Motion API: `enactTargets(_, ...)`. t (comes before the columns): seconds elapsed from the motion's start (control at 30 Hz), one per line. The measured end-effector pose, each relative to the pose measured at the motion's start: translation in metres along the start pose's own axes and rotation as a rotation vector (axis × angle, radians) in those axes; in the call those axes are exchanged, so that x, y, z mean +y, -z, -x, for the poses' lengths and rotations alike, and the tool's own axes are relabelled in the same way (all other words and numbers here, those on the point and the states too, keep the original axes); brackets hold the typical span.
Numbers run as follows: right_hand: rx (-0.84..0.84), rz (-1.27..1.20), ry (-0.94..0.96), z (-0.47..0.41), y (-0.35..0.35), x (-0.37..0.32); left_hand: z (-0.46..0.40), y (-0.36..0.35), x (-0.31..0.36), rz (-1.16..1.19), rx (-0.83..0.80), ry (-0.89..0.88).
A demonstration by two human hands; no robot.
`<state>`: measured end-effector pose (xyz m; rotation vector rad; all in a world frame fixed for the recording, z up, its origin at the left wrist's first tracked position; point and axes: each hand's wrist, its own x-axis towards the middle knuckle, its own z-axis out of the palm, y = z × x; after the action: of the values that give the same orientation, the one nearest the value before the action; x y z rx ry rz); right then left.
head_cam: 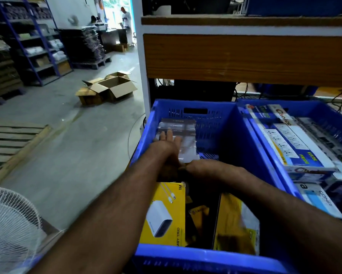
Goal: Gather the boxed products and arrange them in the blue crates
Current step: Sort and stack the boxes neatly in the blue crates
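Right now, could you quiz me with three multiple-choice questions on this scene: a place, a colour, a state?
1. Where does the row of silver boxes stand?
A. left crate
B. floor
C. top shelf

2. What colour is the charger box?
A. green
B. yellow
C. red

3. How are the fingers of the left hand?
A. fisted
B. straight, on the silver boxes
C. gripping the fan

Answers:
1 A, they line the left blue crate, along its left wall.
2 B, its face is yellow.
3 B, flat fingers rest on them.

My left hand lies flat with straight fingers on grey boxes in the blue crate; my right hand touches their near edge, grip unclear.
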<state>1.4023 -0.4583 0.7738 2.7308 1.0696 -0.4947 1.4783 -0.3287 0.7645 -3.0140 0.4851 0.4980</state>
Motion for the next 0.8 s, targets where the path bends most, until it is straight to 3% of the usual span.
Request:
enactTargets(0.07,0.037,-0.013,-0.099,0.0,0.001,0.0,0.001,0.015,-0.005,0.16,0.127,-0.06)
enactTargets(0.17,0.077,-0.062,-0.1,0.006,0.01,0.005,0.005,0.031,-0.008,0.47,0.487,-0.117)
enactTargets(0.27,0.174,-0.189,-0.059,0.016,0.02,0.014,0.009,0.036,-0.011,0.563,0.788,-0.113)
enactTargets(0.4,0.44,-0.522,-0.04,0.037,0.031,0.033,0.015,0.041,-0.012,0.695,0.998,-0.08)
enactTargets(0.47,0.508,-0.639,-0.032,0.043,0.031,0.039,0.018,0.05,-0.014,0.918,0.986,-0.075)
enactTargets(0.57,0.55,-0.692,-0.026,0.041,0.028,0.042,0.023,0.061,-0.023,1.402,0.761,-0.112)
enactTargets(0.73,0.612,-0.717,-0.023,0.039,0.029,0.047,0.026,0.063,-0.025,1.398,0.757,-0.138)
enactTargets(0.8,0.644,-0.751,-0.039,0.038,0.029,0.049,0.028,0.073,-0.032,1.264,0.843,-0.182)
